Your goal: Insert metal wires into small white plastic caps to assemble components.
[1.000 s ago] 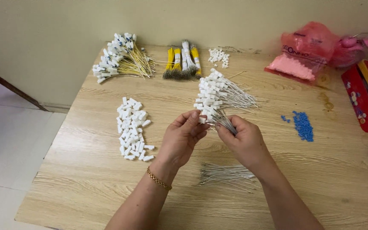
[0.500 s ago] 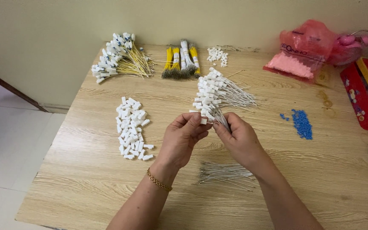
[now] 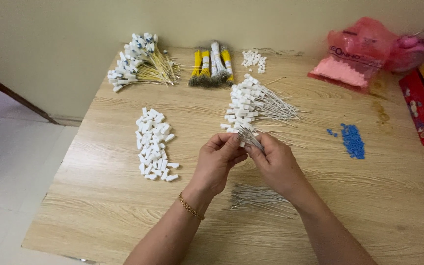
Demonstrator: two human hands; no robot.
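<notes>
While both hands stay pinched together, the left hand and right hand grip a thin grey wire with a small white plastic connector, unchanged above the pale wooden desk.

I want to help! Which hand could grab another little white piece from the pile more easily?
Probably the left hand: the pile of white pieces lies on its side of the table, while the right hand pinches the thin wires.

The table is light wood with a matt, grained surface. At 9 o'clock from the hands lies a pile of white connectors in matt plastic. At 1 o'clock, the pink bag is thin glossy plastic film, wrinkled. The bracelet looks shiny gold metal.
</notes>
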